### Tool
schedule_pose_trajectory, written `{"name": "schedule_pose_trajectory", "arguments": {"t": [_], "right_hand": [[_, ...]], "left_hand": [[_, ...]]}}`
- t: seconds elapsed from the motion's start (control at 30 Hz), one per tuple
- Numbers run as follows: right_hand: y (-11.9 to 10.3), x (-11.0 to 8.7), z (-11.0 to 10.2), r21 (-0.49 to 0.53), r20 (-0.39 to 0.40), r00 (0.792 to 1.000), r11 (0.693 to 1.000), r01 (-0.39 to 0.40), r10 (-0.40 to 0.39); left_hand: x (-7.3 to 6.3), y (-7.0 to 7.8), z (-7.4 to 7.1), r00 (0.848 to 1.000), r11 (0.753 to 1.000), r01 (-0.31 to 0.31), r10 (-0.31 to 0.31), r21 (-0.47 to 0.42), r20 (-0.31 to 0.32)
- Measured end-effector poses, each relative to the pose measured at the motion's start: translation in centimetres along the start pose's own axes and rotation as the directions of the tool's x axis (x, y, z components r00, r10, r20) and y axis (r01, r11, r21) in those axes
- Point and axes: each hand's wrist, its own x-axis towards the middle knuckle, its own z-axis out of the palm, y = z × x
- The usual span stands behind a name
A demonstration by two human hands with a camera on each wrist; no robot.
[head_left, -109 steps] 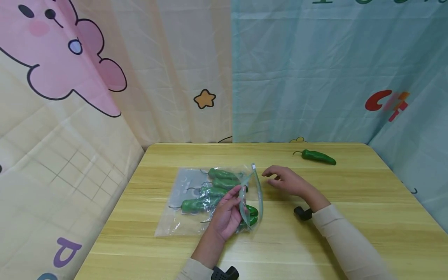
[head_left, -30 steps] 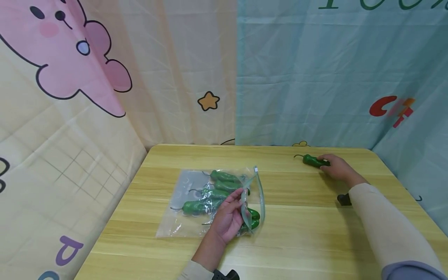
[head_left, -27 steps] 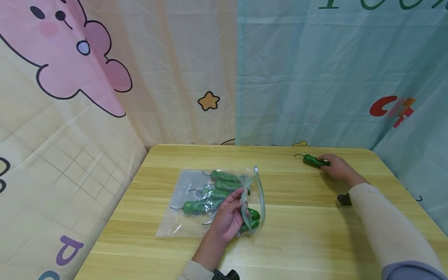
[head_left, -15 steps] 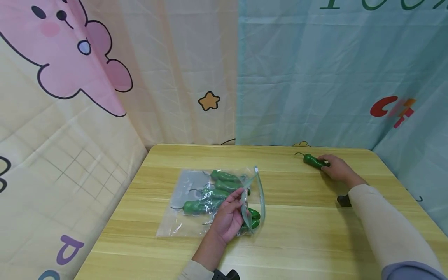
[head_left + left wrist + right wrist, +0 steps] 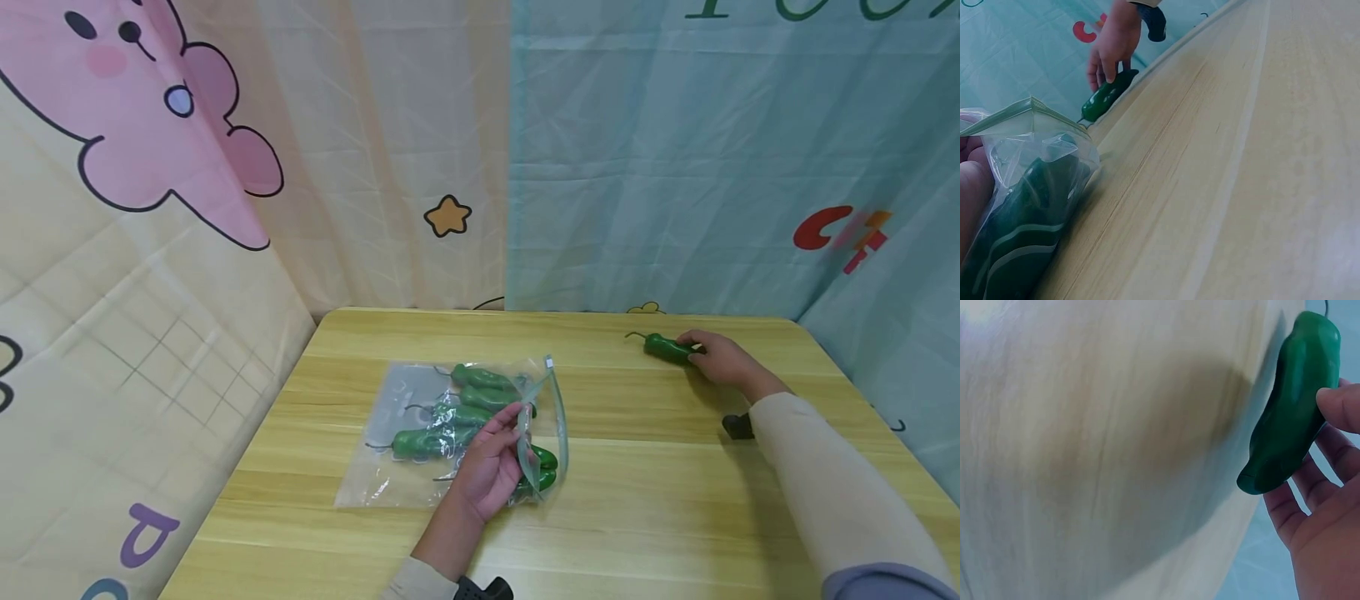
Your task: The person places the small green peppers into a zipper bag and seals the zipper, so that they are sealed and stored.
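In the head view a clear zip bag (image 5: 360,483) lies left of centre on the table, its green-edged mouth facing right. Several long green peppers (image 5: 420,444) show through its plastic. My left hand (image 5: 487,475) holds the near edge of the bag's mouth between thumb and fingers, keeping the mouth parted. At the back right, my right hand (image 5: 720,360) grips one loose green pepper (image 5: 663,347) by its tip end, stem pointing left. The right wrist view shows that pepper (image 5: 1297,394) pinched between thumb and fingers, close over the table.
The light wooden table (image 5: 637,517) ends at a back edge just beyond the right hand. Printed curtains (image 5: 645,167) hang behind it and at both sides. A white zip slider (image 5: 549,362) sits at the far corner of the bag's mouth.
My right hand has gone from beside the bag to the back right and taken hold of the loose pepper, which has just shifted slightly left. The left hand stays on the bag.
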Motion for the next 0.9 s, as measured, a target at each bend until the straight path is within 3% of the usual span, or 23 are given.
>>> {"name": "schedule_pose_trajectory", "arguments": {"t": [0.9], "right_hand": [[-2.8,-0.7,0.1,0.121,0.09,0.987,0.985,0.122,-0.133]], "left_hand": [[0.0,-0.1,-0.1,1.0,1.0,-0.003,0.003,0.012,-0.005]]}}
